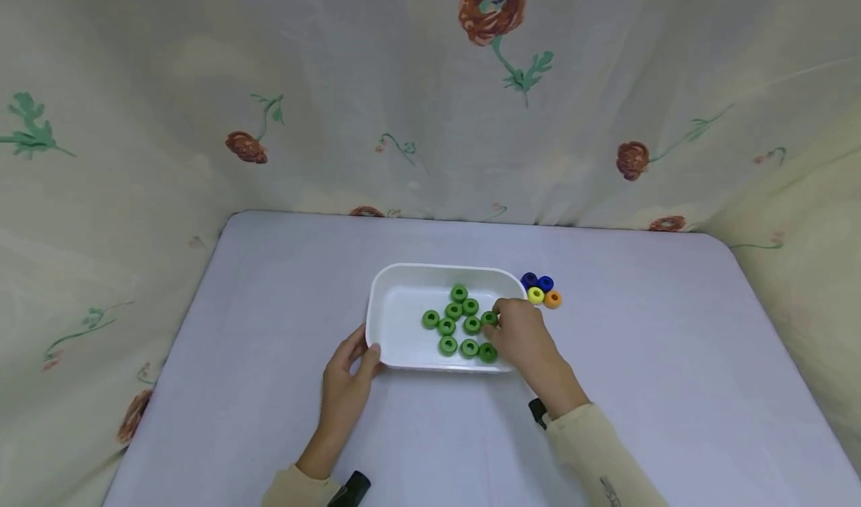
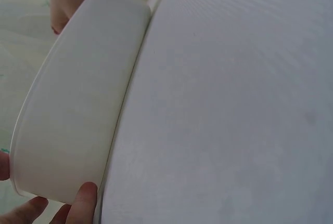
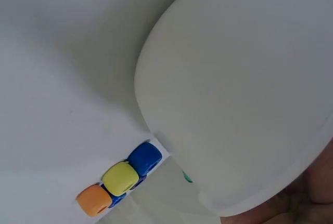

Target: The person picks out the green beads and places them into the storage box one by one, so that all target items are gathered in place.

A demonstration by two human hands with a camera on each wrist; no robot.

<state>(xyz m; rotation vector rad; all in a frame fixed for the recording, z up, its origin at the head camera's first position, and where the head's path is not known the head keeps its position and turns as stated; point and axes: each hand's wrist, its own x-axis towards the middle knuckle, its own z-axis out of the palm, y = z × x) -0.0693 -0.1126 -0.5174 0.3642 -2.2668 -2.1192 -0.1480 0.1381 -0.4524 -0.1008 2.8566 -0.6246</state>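
A white rectangular tray (image 1: 403, 297) with rounded corners lies on the table, holding several green ring-shaped beads (image 1: 447, 345), mostly in its right half. My left hand (image 1: 346, 387) grips the tray's near left corner; in the left wrist view its fingers (image 2: 86, 200) lie against the outer wall. Over the right end of the tray, my right hand (image 1: 525, 335) reaches inside and pinches a green bead (image 1: 489, 318) between thumb and forefinger. In the right wrist view the tray wall (image 3: 239, 89) hides most of that hand.
Just outside the tray's far right corner, a yellow bead (image 1: 535, 295), an orange bead (image 1: 553, 299) and two blue beads (image 1: 545, 283) sit close together. A flower-patterned cloth (image 1: 417, 81) hangs behind the white-covered table (image 1: 673, 357).
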